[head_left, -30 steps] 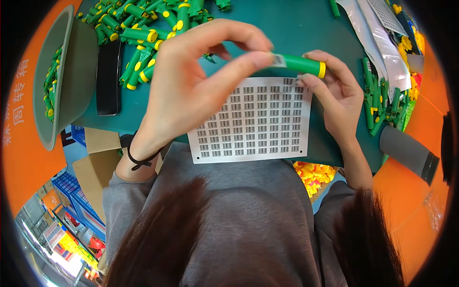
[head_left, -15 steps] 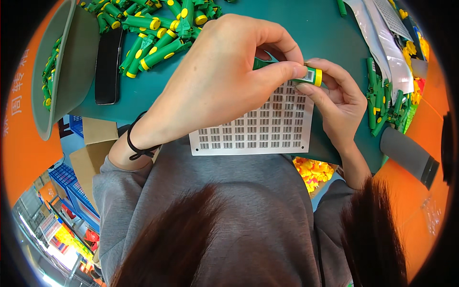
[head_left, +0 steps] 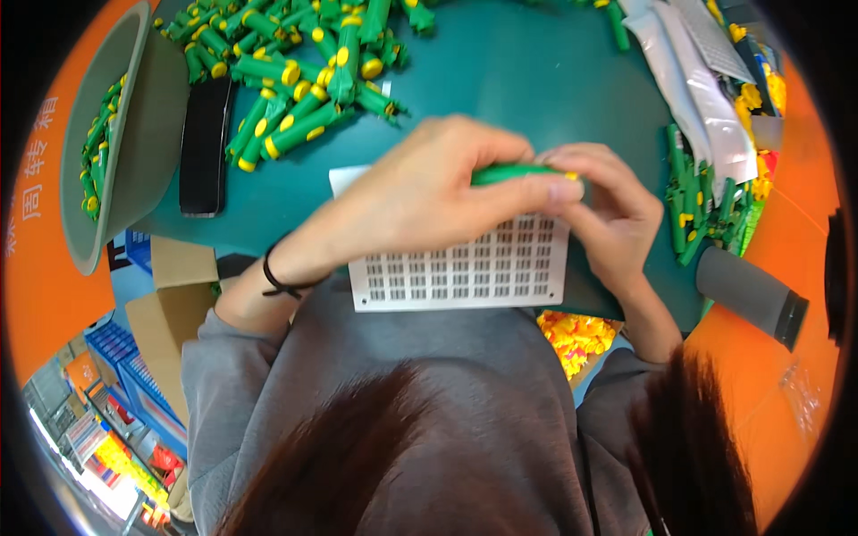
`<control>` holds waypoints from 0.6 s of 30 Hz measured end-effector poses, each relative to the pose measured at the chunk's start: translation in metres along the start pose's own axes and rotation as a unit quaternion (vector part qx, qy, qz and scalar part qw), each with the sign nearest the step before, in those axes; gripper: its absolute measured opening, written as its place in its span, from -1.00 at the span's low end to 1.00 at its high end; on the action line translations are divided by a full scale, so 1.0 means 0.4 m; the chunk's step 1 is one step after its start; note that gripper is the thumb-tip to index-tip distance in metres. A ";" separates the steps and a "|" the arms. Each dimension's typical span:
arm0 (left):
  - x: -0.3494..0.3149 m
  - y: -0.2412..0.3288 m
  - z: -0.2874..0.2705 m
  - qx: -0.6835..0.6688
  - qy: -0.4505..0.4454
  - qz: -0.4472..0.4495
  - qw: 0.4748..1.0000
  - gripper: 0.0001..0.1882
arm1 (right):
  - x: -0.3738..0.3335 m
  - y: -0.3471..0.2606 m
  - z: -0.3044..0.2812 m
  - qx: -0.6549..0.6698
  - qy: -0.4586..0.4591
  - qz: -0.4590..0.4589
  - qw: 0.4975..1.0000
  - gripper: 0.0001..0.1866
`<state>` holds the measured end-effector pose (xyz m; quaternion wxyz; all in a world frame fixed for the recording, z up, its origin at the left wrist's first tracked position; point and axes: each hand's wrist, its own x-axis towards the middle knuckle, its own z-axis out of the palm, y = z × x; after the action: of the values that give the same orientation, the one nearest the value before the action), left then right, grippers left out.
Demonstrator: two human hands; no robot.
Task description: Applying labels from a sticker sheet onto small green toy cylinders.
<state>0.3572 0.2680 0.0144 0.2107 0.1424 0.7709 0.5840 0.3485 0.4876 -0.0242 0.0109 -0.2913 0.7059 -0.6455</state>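
A green tube (head_left: pixel 508 173) with a yellow end is held level between my two hands, over a white sheet of barcode stickers (head_left: pixel 371 302). My left hand (head_left: pixel 438 183) is closed on it, thumb along the near side. At the yellow end, my right hand (head_left: pixel 621 210) pinches it with thumb and fingers. The fingers cover most of that end, so its label is hidden. The sheet lies at the table's near edge, partly under my left hand and wrist.
Many green tubes with yellow ends (head_left: pixel 295 107) lie heaped at the far left, beside a black phone (head_left: pixel 204 147) and a grey-green bin (head_left: pixel 147 134). To the right are more green tubes (head_left: pixel 693 201), plastic bags (head_left: pixel 688 98) and a grey cylinder (head_left: pixel 751 290).
Both hands have come lower in the view. The tube's label and yellow end, plain before, are now mostly covered by fingers. The whole view has shifted slightly.
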 end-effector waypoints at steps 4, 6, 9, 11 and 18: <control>-0.033 -0.014 -0.006 -0.073 0.140 0.047 0.986 -0.70 | 0.046 -0.009 -0.020 -0.085 -0.043 -0.009 0.995 -0.56; -0.092 -0.013 -0.093 -0.049 0.261 0.087 0.960 -0.71 | 0.095 0.007 -0.073 -0.187 0.052 0.049 0.980 -0.68; -0.264 0.015 -0.288 0.048 0.611 0.138 0.778 -0.68 | 0.196 0.070 -0.181 -0.344 0.134 0.094 0.924 -0.74; -0.345 0.011 -0.403 0.217 0.706 0.090 0.668 -0.59 | 0.240 0.125 -0.240 -0.368 0.127 0.066 0.919 -0.73; -0.222 -0.034 -0.298 0.416 0.604 0.111 0.671 -0.67 | 0.423 0.229 -0.154 -0.516 -0.003 -0.260 0.816 -0.70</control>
<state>0.3764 0.1224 0.0426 -0.4484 -0.0841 0.8714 0.1804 0.1474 0.4712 -0.0371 -0.3070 -0.4287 0.8335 -0.1649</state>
